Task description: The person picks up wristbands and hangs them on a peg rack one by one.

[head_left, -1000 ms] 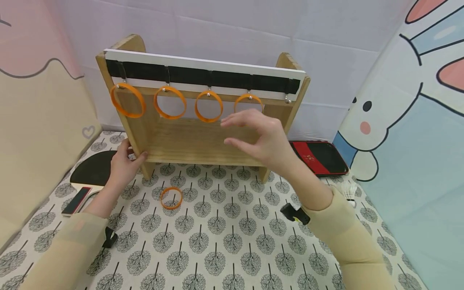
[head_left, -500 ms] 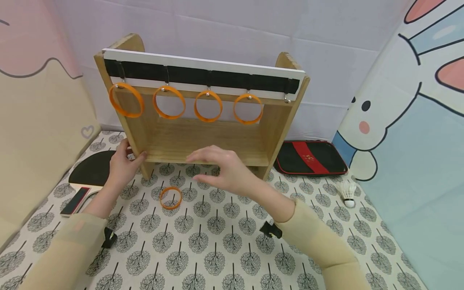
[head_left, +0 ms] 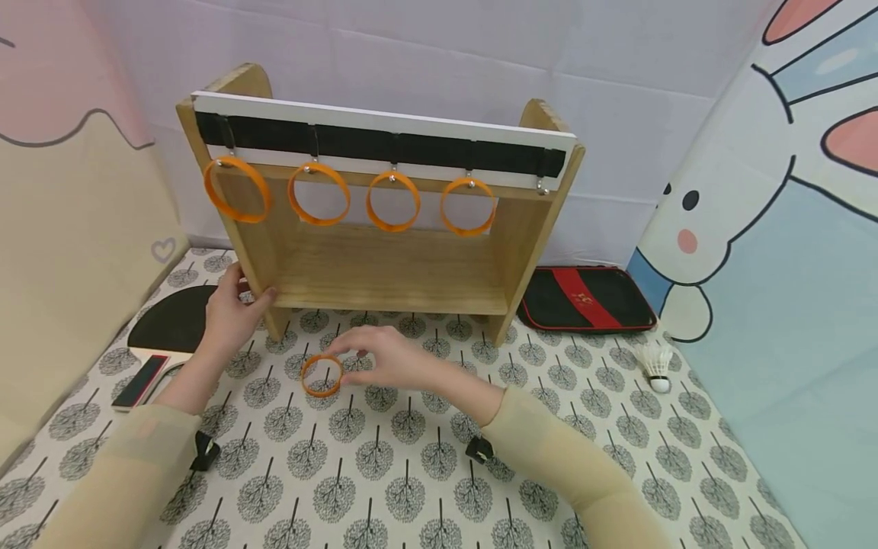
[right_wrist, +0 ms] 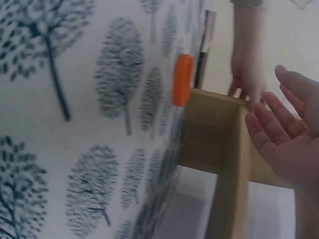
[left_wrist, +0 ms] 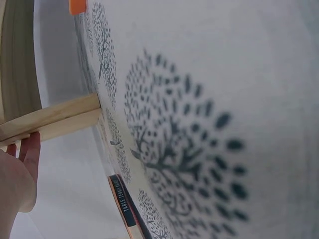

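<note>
My left hand grips the lower left side of a wooden shelf, thumb on its front edge. In the left wrist view, the fingers lie against the wooden side panel. My right hand is low over the table with thumb and fingers apart, fingertips right at an orange ring lying on the cloth. The right wrist view has this ring seen edge-on, apart from the loosely bent fingers. Orange rings hang from several hooks along the shelf's front; the rightmost hook holds none.
A table tennis paddle lies left of the shelf, partly behind my left arm. To the right are a black and red case and a shuttlecock. Tree-patterned cloth covers the table.
My right hand has come down and left from beside the fourth hanging ring to the ring on the table. The left hand keeps its grip on the shelf.
</note>
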{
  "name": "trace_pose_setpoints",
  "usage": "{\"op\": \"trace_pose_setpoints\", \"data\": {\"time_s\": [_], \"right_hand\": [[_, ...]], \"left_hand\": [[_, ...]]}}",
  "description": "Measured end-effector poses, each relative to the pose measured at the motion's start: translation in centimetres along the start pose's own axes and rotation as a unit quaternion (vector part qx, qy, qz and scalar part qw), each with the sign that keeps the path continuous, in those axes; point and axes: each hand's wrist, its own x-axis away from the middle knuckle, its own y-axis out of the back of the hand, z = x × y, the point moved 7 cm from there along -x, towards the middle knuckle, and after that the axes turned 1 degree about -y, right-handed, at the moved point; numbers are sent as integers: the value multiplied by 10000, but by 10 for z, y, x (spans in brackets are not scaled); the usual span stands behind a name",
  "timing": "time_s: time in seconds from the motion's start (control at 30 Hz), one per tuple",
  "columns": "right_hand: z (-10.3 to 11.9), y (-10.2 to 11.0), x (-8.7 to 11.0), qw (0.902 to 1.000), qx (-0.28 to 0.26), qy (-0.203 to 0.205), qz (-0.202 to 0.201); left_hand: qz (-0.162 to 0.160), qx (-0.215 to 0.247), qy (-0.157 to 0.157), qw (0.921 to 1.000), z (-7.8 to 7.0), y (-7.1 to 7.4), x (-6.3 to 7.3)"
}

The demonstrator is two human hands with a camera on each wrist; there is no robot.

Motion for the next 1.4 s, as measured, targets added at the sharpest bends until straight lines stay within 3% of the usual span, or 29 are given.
{"op": "trace_pose_setpoints", "data": {"time_s": [0.2, 0.53, 0.9, 1.13, 1.4], "right_hand": [[-17, -31, -9, 9964, 317, -71, 785], [-34, -57, -10, 9850, 444, -212, 1653], [-39, -62, -14, 9883, 626, 66, 1387], [-46, -64, -14, 9923, -98, -173, 1219], [-48, -61, -7, 9940, 36, -177, 1083]], "left_hand": [[-13, 52, -27, 10000, 1, 0, 1], [-16, 55, -32, 10000, 3, 0, 0], [-32, 56, -91, 9999, 0, 1, -1], [-66, 11, -20, 10000, 3, 0, -3], [-26, 15, 32, 10000, 4, -1, -3]]}}
